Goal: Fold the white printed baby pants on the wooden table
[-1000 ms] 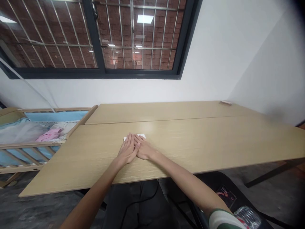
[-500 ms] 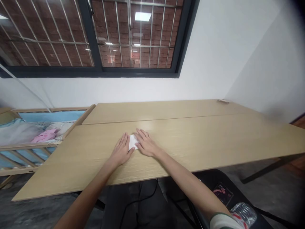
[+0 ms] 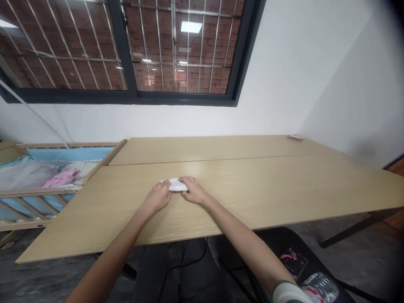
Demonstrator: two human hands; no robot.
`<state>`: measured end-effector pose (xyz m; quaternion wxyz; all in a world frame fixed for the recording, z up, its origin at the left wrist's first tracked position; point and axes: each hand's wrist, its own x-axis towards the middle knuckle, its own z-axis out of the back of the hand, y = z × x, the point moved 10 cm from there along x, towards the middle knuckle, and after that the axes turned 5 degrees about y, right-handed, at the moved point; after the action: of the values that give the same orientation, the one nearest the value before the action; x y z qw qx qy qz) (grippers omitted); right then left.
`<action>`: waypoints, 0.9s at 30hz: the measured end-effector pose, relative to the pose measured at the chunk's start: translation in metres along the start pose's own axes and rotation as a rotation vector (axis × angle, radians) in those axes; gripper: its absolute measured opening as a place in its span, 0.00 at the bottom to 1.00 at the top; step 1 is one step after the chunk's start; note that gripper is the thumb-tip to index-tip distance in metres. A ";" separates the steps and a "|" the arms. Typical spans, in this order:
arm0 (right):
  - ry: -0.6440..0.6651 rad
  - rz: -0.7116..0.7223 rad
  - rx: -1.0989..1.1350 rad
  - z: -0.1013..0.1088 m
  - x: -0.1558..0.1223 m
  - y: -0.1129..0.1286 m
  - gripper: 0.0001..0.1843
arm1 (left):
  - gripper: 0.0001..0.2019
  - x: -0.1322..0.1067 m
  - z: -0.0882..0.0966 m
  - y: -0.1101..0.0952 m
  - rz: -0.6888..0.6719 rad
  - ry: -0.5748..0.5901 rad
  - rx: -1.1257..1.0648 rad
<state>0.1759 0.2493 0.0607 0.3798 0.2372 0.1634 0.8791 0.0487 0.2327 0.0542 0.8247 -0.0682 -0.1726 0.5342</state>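
Note:
A small white tissue or cloth [image 3: 173,185] lies bunched into a low roll on the light wood tabletop [image 3: 252,198]. My left hand [image 3: 156,198] holds its left end, and my right hand [image 3: 194,190] holds its right end. Fingers of both hands curl over the roll and hide parts of it. I cannot tell whether it is paper or fabric.
A seam divides the tabletop [image 3: 205,162] from a second table behind it. A wooden crib [image 3: 44,191] with blue padding stands to the left. A black chair [image 3: 277,240] holding a plastic bottle [image 3: 320,288] sits at lower right.
The white piece was a flat sheet between my hands and is now bunched into a roll. My hands have closed in on its two ends.

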 end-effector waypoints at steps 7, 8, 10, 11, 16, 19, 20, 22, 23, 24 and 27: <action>-0.177 -0.046 0.615 0.064 0.034 0.000 0.24 | 0.18 -0.017 0.067 0.001 0.088 -0.226 -0.268; -0.152 -0.055 0.675 0.066 0.039 0.000 0.25 | 0.20 -0.024 0.067 0.002 0.109 -0.246 -0.383; -0.091 -0.102 0.696 0.059 0.046 -0.004 0.26 | 0.23 -0.035 0.056 0.005 0.175 -0.246 -0.544; -0.068 -0.135 0.667 0.053 0.048 -0.008 0.27 | 0.24 -0.039 0.046 0.006 0.218 -0.220 -0.545; 0.018 -0.302 0.445 0.001 0.053 -0.043 0.24 | 0.19 -0.045 0.004 0.005 0.445 -0.030 -0.097; 0.032 -0.316 0.359 -0.016 0.056 -0.055 0.19 | 0.19 -0.045 0.006 -0.009 0.468 -0.065 0.055; 0.024 -0.296 0.328 -0.016 0.058 -0.054 0.18 | 0.19 -0.046 0.008 -0.018 0.450 -0.091 0.101; 0.001 -0.218 0.243 -0.008 0.058 -0.041 0.20 | 0.22 -0.050 0.007 -0.042 0.370 -0.138 0.172; -0.003 -0.157 0.193 -0.003 0.058 -0.029 0.23 | 0.23 -0.054 0.004 -0.054 0.320 -0.157 0.191; 0.007 -0.084 0.141 0.001 0.055 -0.012 0.26 | 0.25 -0.058 0.000 -0.066 0.275 -0.173 0.200; 0.157 0.162 0.039 -0.004 0.039 0.048 0.31 | 0.28 -0.069 -0.016 -0.088 0.205 -0.195 0.242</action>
<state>0.1224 0.2459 0.0915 0.2890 0.1874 0.1899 0.9194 0.1046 0.1348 0.0513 0.7476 0.0662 -0.1783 0.6363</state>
